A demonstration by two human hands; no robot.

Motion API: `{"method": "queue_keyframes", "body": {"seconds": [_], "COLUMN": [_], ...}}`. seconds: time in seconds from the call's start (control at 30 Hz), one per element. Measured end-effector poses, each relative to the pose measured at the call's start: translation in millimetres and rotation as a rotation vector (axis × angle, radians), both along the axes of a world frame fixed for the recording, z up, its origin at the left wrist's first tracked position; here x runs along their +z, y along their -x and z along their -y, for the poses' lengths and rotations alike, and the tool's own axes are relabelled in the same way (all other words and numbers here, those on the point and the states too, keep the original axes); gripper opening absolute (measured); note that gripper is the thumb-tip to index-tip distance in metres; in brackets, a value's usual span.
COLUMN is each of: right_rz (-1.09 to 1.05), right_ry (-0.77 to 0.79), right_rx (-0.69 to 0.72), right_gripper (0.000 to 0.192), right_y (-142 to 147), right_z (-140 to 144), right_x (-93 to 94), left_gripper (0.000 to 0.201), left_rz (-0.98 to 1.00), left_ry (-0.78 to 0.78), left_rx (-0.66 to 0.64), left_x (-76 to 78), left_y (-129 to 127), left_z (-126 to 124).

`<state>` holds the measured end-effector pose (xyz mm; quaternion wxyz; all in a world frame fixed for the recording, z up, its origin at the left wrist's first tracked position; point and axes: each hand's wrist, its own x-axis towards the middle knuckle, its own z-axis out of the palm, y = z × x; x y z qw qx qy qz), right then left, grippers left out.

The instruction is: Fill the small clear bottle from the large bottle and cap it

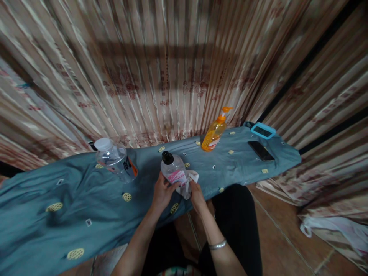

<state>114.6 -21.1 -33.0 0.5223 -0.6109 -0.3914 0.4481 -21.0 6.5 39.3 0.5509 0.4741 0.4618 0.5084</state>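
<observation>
My left hand (163, 193) grips the lower side of a clear bottle (173, 167) that has a black cap and a pink label. The bottle leans slightly to the left over the cloth-covered surface. In my right hand (197, 194) is a crumpled white tissue (186, 187), its folds lying against the bottle's lower right side. My fingers hide part of the bottle's base and part of the tissue.
A blue-green cloth with pineapple prints (109, 209) covers the narrow surface. On it stand a large clear bottle with a white lid (116, 161) and an orange pump bottle (214, 134). A black phone (261, 150) and a blue-framed device (263, 130) lie at right. Curtains (166, 76) hang behind.
</observation>
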Motion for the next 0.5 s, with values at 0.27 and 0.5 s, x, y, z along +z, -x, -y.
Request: {"method": "queue_keyframes", "body": {"seconds": [0.27, 0.5], "right_rz": [0.403, 0.647], "right_ry": [0.051, -0.123], "right_rx": [0.060, 0.015], "right_gripper": [0.039, 0.056], "right_y": [-42.1, -66.3], "right_z": [10.0, -5.2], "right_x": [24.5, 70.2], "left_gripper": [0.069, 0.064], "left_rz": [-0.028, -0.051], "left_ry": [-0.081, -0.156], "left_rx": [0.007, -0.070], "left_x": [8.2, 9.3], "left_y": [-11.4, -34.8], "left_z": [-22.1, -44.3]}}
